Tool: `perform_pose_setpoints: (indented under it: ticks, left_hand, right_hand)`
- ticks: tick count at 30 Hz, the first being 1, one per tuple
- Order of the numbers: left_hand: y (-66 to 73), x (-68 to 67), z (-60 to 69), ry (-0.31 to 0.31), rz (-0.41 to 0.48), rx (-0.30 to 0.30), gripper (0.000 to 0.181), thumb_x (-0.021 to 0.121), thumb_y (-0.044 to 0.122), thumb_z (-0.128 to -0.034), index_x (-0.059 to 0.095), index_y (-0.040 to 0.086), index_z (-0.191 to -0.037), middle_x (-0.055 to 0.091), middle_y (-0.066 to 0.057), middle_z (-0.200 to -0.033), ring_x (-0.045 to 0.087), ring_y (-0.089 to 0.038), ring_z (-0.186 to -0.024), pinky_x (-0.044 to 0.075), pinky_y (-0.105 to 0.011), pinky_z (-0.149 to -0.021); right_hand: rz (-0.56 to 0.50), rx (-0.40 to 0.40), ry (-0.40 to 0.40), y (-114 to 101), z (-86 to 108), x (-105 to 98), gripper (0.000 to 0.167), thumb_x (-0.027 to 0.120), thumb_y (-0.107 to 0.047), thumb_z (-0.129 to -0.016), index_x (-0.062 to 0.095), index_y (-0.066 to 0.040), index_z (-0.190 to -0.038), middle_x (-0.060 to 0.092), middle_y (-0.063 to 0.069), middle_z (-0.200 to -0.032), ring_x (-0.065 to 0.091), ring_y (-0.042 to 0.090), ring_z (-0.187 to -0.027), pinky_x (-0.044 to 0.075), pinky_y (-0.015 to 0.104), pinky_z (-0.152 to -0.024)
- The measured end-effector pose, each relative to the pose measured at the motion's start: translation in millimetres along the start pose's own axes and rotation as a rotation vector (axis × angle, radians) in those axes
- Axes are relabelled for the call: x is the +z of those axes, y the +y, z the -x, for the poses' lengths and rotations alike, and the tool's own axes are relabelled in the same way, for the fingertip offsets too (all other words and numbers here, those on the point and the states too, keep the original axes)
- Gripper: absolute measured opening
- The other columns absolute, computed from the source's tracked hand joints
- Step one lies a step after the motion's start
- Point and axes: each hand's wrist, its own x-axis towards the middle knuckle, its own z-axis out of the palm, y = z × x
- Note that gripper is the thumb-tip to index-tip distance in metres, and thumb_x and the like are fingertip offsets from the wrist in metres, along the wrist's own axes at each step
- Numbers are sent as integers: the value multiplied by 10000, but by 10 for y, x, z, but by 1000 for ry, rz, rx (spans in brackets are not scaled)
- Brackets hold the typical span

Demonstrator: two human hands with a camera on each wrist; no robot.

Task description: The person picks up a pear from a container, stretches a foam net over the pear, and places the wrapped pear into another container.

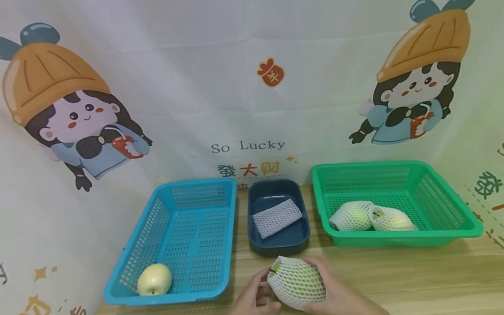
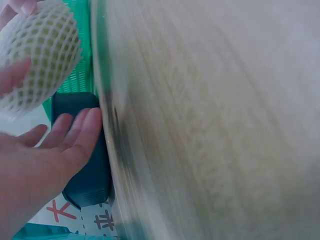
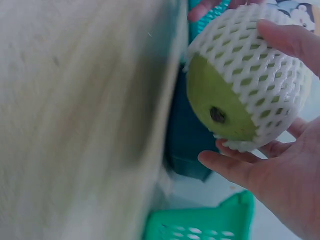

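One pale green, rounded fruit in a white foam net sleeve (image 1: 298, 285), lower centre of the head frame, between two hands. Right hand (image 1: 331, 290) grips it from the right, thumb on the net, fingers round the far side. Left hand (image 1: 249, 306) sits at the fruit's left end, fingers spread and loosely extended; cannot tell whether the thumb touches. Right wrist view: net edge stops short at one end, green skin and a dark spot exposed.

Just above the fruit: dark blue, round-cornered tray (image 1: 280, 248), a flat white foam net piece (image 1: 277, 217) lying in it. Narrow gaps of wood-grain table (image 1: 432, 274) on both its sides. Left: blue rectangular perforated plastic basket (image 1: 201, 242), near rim running left of the left hand; one pale yellow round fruit (image 1: 154, 279) in its lower left corner. Right: green rectangular perforated plastic basket (image 1: 395, 238), two net-sleeved pale fruits (image 1: 354, 216) side by side by its near wall. Widest room for moving: wood at lower right, below the green rim.
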Motion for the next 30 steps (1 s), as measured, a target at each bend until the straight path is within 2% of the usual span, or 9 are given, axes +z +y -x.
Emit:
perform_pose_setpoints:
  ticks: [2,4,7,10,16,20,24,27,30]
  left_hand:
    - [9,-13,39,56,-32,46,502,569,139,-918,363,-14,-1349,455,-213,-1279,549,-273,-1060,493,-270,-783]
    - [21,-25,65,100,-32,79,356,494,123,-955,438,-30,-1272,509,-228,-1203,564,-194,-989,500,-258,-754]
    - [33,-48,71,130,-33,68,277,433,148,-986,521,-44,-1165,581,-205,-1099,567,-85,-880,493,-247,-713]
    - [47,-72,84,120,-47,41,289,420,168,-992,563,-46,-1123,611,-178,-1032,548,-42,-822,485,-238,-691]
    - [36,-98,108,91,-186,35,252,512,180,-951,616,-24,-1056,652,-125,-944,538,-9,-770,468,-198,-657]
    - [-17,-96,96,75,-207,18,187,570,116,-908,634,-32,-1002,662,-114,-910,540,9,-752,467,-183,-648]
    - [-39,-89,83,95,-210,24,177,606,104,-878,642,-38,-976,663,-115,-891,557,-11,-760,475,-190,-666]
    - [-54,-94,74,106,-232,31,165,622,104,-865,650,-29,-958,665,-105,-875,559,-14,-751,477,-190,-665]
    - [-78,-104,67,102,-234,19,153,626,105,-862,656,-21,-944,664,-93,-855,538,12,-715,469,-179,-634]
  right_hand:
    - [44,-14,19,-22,18,-31,849,801,-224,-659,350,-85,-1365,383,91,-1314,445,267,-1176,418,458,-945]
    - [106,-38,20,-45,24,-51,829,796,-186,-650,379,-107,-1362,380,71,-1322,432,258,-1191,420,483,-937]
    - [174,-76,-4,-67,21,-56,818,784,-150,-652,394,-125,-1371,373,62,-1336,408,239,-1211,426,455,-940]
    - [228,-117,-9,-82,34,-36,828,789,-152,-654,394,-144,-1381,381,64,-1344,408,219,-1210,440,427,-934]
    - [258,-116,-14,-62,61,27,860,782,-166,-640,375,-116,-1395,404,94,-1383,389,290,-1265,403,533,-962]
    - [156,-69,-67,-18,75,37,883,766,-189,-664,320,-90,-1420,373,132,-1433,340,363,-1312,328,596,-999]
    - [-38,0,-112,38,94,-16,901,746,-268,-740,226,-118,-1461,246,192,-1498,253,434,-1345,261,644,-1010]
    - [-163,39,-123,82,117,-82,902,731,-305,-775,188,-80,-1460,223,239,-1489,281,475,-1311,279,654,-991]
    - [-233,61,-116,122,142,-146,848,719,-277,-800,204,1,-1414,277,285,-1438,367,476,-1248,345,610,-969]
